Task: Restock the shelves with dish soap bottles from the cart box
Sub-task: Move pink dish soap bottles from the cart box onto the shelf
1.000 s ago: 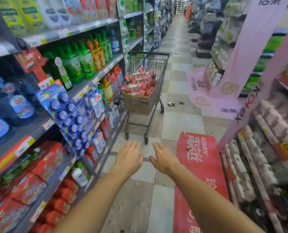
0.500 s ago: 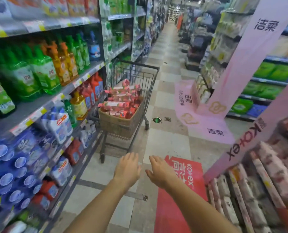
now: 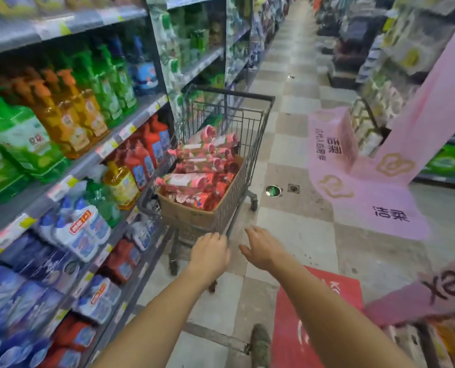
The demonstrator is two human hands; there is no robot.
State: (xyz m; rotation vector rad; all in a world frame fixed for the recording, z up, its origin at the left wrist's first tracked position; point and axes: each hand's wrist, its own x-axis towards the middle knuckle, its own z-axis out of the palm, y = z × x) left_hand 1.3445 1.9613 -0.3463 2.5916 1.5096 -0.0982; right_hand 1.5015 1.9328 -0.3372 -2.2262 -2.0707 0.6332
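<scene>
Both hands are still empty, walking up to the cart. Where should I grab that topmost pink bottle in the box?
Probably by its body, from above. The topmost pink bottle lies on its side across the pile in the cardboard box, so its long side faces up. Wire cart walls block the sides. Left hand and right hand hold nothing.

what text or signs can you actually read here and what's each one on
"洁柔": pink floor sticker, near end.
"洁柔": same sticker, far end, seen sideways; the smaller line beside it is unreadable.
"Ko": red floor mat; rest hidden by the arm.
"ex": pink banner, upside down.
Bottle labels and shelf price tags: blurred.
</scene>
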